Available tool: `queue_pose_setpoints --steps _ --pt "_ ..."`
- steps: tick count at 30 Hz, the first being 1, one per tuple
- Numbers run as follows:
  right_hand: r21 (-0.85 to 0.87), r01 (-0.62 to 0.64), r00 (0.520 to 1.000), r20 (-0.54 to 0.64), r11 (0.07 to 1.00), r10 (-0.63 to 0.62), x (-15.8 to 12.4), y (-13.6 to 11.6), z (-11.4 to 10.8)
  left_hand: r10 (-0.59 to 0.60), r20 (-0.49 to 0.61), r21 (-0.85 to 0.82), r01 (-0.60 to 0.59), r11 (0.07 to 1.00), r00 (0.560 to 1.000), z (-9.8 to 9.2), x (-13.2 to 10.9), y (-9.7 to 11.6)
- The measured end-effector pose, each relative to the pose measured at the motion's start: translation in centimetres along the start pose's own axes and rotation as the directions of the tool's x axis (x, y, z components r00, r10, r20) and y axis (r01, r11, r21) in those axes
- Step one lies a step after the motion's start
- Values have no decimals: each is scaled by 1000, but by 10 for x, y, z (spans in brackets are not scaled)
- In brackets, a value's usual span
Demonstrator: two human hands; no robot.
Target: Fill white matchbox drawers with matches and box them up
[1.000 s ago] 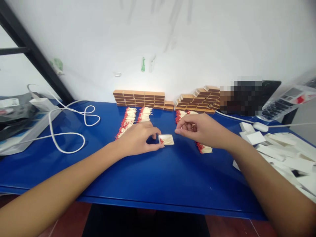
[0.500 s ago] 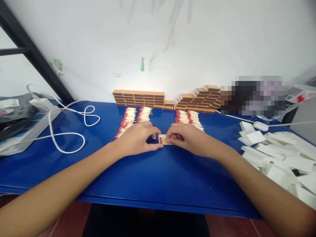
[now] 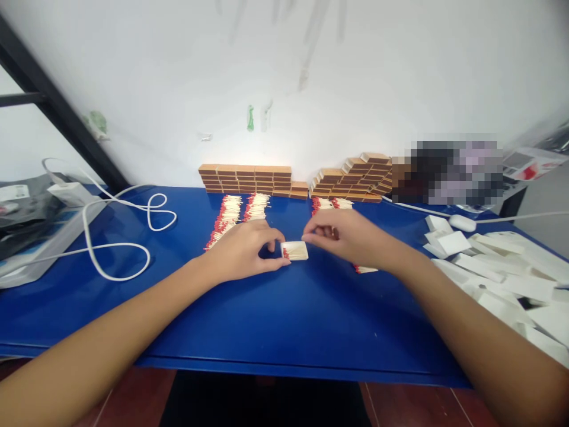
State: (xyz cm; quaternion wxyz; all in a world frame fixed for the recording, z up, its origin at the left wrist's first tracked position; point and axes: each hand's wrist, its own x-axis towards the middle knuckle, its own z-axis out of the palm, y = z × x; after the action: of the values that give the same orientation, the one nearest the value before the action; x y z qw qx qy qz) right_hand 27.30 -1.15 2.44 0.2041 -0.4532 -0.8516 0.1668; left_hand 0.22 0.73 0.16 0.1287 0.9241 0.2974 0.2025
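Observation:
A small white matchbox tray with red-tipped matches inside lies on the blue table. My left hand grips its left end between thumb and fingers. Just off the tray's far right corner is my right hand, its thumb and fingertips drawn together; whatever they may hold is hidden. Rows of loose matches lie beyond my left hand, partly covered by it. More matches lie behind my right hand, and a few matches show below its wrist.
Stacked brown matchboxes line the wall, with a stepped matchbox stack further right. White empty trays are heaped on the right. A white cable coils on the left beside a plastic container.
My right hand has lifted back from the tray, uncovering the matches in it. My left hand keeps its grip on the tray's left end. The view has shifted slightly.

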Motion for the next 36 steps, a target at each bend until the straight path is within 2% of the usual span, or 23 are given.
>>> queue_pose_setpoints --steps 2,3,5,8,13,18,22,26,30,36 --pt "-74 -74 996 -64 995 69 -1 6 -11 -11 2 5 11 1000 1000 0 0 0" --pt "-119 -108 993 -60 987 102 -2 10 -16 -15 4 5 15 1000 1000 0 0 0" --pt "-166 -151 988 12 974 156 -3 17 -22 -22 10 5 22 1000 1000 0 0 0" --pt "-137 -199 965 146 970 219 -3 22 -23 -31 13 12 31 999 999 1 0 1" --pt "-155 -272 934 195 950 300 -2 21 -15 -23 15 9 22 1000 1000 0 0 1" --pt "-121 -209 953 197 970 230 -4 21 -14 -20 18 9 20 1000 1000 0 0 1" --pt "-22 -156 982 103 987 158 -4 6 -12 -13 14 12 12 1000 1000 0 0 3" --pt "101 -77 996 62 992 71 -3 -11 6 -7 13 9 7 1000 1000 1 0 3" --pt "53 -12 996 84 999 7 -2 -13 21 -4 5 10 4 1000 1000 1 -1 2" --pt "-13 -45 998 51 999 46 -3 -7 3 -10 14 4 10 1000 1000 0 0 2"
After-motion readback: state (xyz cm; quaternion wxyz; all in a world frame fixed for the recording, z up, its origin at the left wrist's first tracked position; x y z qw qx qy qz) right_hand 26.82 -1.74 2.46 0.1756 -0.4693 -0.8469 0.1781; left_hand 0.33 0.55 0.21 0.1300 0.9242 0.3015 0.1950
